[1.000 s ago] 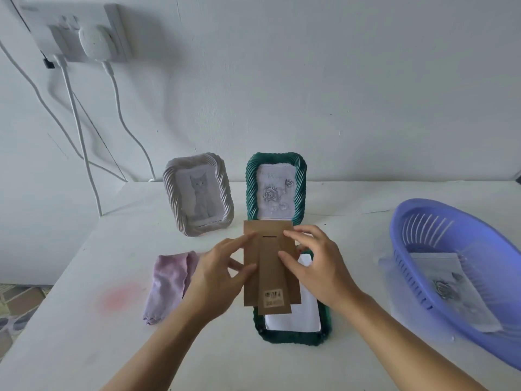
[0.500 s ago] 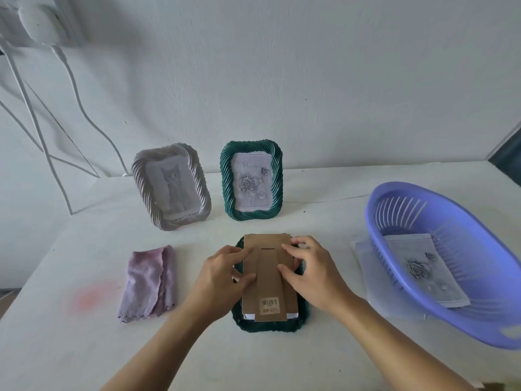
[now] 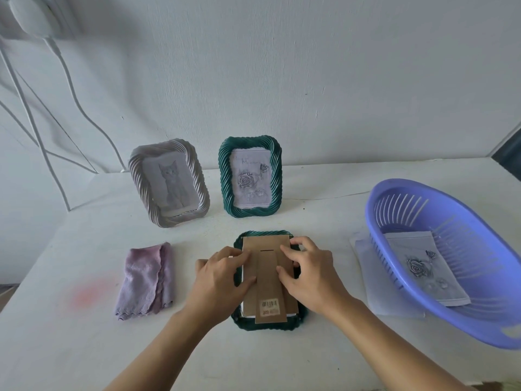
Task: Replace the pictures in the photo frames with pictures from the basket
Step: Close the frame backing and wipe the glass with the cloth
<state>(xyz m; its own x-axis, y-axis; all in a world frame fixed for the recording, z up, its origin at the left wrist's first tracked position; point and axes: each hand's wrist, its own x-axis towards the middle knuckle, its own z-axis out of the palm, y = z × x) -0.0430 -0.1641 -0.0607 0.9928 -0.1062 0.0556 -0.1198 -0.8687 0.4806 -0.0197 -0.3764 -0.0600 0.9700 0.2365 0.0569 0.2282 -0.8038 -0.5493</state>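
A dark green frame (image 3: 267,325) lies face down on the table in front of me. A brown cardboard backing (image 3: 267,280) with a barcode sticker sits on its back, a white sheet edge showing beneath. My left hand (image 3: 218,280) presses the backing's left edge; my right hand (image 3: 308,273) presses its right edge. Behind stand a grey frame (image 3: 169,182) with a cat picture and a green frame (image 3: 251,177) with a rose picture. A purple basket (image 3: 451,258) at the right holds a rose picture (image 3: 423,266).
A folded pink cloth (image 3: 148,280) lies left of my hands. A clear sheet (image 3: 375,280) lies under the basket's left side. White cables (image 3: 70,88) hang down the wall at the left. A pink stain (image 3: 87,294) marks the table.
The cardboard backing came down from above the face-down frame and now lies flat on its back. Both hands moved down with it, and my view shifted right and back.
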